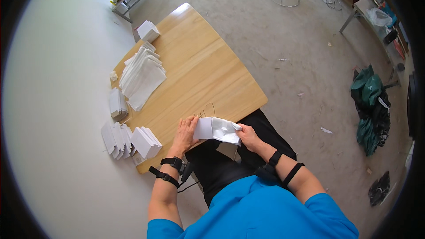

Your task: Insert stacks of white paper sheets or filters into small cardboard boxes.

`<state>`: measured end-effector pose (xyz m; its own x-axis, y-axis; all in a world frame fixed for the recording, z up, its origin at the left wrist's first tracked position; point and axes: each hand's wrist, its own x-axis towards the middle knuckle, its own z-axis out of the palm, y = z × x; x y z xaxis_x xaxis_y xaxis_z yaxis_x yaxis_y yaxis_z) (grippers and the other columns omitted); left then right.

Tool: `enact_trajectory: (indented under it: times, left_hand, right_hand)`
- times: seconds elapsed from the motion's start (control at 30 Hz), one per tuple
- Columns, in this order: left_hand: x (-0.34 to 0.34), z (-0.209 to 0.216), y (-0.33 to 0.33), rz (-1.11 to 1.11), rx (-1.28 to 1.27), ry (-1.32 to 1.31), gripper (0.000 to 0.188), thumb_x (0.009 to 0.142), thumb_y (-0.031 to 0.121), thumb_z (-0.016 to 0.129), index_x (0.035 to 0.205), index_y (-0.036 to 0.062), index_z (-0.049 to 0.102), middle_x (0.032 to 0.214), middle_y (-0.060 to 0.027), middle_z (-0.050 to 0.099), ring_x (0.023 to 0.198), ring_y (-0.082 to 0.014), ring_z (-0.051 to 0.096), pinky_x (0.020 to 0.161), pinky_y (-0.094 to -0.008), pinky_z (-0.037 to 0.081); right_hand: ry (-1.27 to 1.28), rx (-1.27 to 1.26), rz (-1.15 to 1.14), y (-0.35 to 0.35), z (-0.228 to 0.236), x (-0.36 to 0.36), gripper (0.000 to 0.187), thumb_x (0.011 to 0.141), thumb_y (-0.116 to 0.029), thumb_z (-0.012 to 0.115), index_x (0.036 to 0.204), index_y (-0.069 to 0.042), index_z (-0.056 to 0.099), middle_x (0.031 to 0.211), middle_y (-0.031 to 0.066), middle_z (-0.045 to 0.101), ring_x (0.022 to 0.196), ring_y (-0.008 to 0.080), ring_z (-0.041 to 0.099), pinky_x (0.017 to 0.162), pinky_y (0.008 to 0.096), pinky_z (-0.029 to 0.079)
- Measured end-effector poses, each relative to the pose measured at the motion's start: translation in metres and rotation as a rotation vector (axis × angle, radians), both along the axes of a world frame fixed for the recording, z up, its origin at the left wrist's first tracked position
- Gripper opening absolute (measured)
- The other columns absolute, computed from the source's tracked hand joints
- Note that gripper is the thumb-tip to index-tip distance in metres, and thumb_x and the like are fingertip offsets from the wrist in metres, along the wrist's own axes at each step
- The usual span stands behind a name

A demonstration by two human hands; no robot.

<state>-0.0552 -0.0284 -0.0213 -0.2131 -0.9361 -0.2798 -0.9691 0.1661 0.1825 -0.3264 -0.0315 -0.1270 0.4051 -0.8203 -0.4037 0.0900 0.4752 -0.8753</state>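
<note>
At the table's near edge my left hand (187,133) grips a small flat white box (203,128) by its left side, fingers on top. A thin, crinkled white bag (225,130) adjoins the box on its right. My right hand (249,137) pinches the far end of this bag between thumb and fingers. The box's right end meets the bag's mouth; how far it reaches inside is hidden. Both things are held just over the table edge, above my lap.
The wooden table (199,62) carries a fanned pile of white bags (144,77). White box stacks stand at its far corner (148,31) and near left, including one stack (146,142) close to my left forearm. A white wall (66,106) borders the left. Green and black plastic bags (369,106) lie on the floor at right.
</note>
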Motion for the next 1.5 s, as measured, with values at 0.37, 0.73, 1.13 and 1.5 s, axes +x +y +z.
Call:
enact_trajectory:
  times: [0.37, 0.73, 1.13, 1.5]
  left_hand:
    - [-0.035, 0.016, 0.0, -0.137, -0.266, -0.037, 0.078, 0.075, 0.027, 0.081, 0.142, 0.0083, 0.046, 0.148, -0.0066, 0.047, 0.131, -0.0306, 0.048, 0.113, -0.047, 0.033]
    - [-0.121, -0.022, 0.026, 0.221, -0.21, -0.04, 0.056, 0.08, 0.004, 0.06, 0.135, -0.0062, 0.052, 0.138, -0.0222, 0.056, 0.106, -0.0326, 0.063, 0.093, -0.0423, 0.049]
    - [-0.026, 0.001, 0.005, 0.051, -0.034, -0.118, 0.102, 0.072, 0.018, 0.079, 0.156, 0.0076, 0.022, 0.159, -0.0116, 0.032, 0.147, -0.0348, 0.027, 0.121, -0.0619, 0.007]
    - [-0.014, -0.002, -0.014, -0.083, 0.023, -0.111, 0.092, 0.065, 0.014, 0.086, 0.144, 0.0095, 0.04, 0.142, -0.0073, 0.045, 0.138, -0.0251, 0.04, 0.119, -0.054, 0.026]
  right_hand:
    - [0.038, 0.088, -0.066, -0.014, -0.001, -0.002, 0.022, 0.09, -0.006, 0.065, 0.109, 0.003, 0.07, 0.091, 0.0058, 0.073, 0.078, 0.0109, 0.064, 0.07, 0.0297, 0.053]
    - [0.09, 0.024, -0.071, -0.006, -0.006, 0.01, 0.022, 0.09, -0.008, 0.065, 0.111, 0.0, 0.071, 0.091, 0.0083, 0.074, 0.08, 0.0124, 0.066, 0.072, 0.0309, 0.053]
    - [0.251, -0.098, 0.102, -0.033, 0.03, 0.007, 0.027, 0.087, -0.01, 0.063, 0.111, -0.004, 0.071, 0.094, 0.015, 0.074, 0.086, 0.0222, 0.072, 0.076, 0.0345, 0.054]
    - [0.502, -0.13, -0.077, -0.02, 0.05, 0.012, 0.044, 0.083, -0.027, 0.073, 0.111, 0.005, 0.061, 0.105, 0.022, 0.07, 0.1, 0.0302, 0.069, 0.085, 0.0374, 0.054]
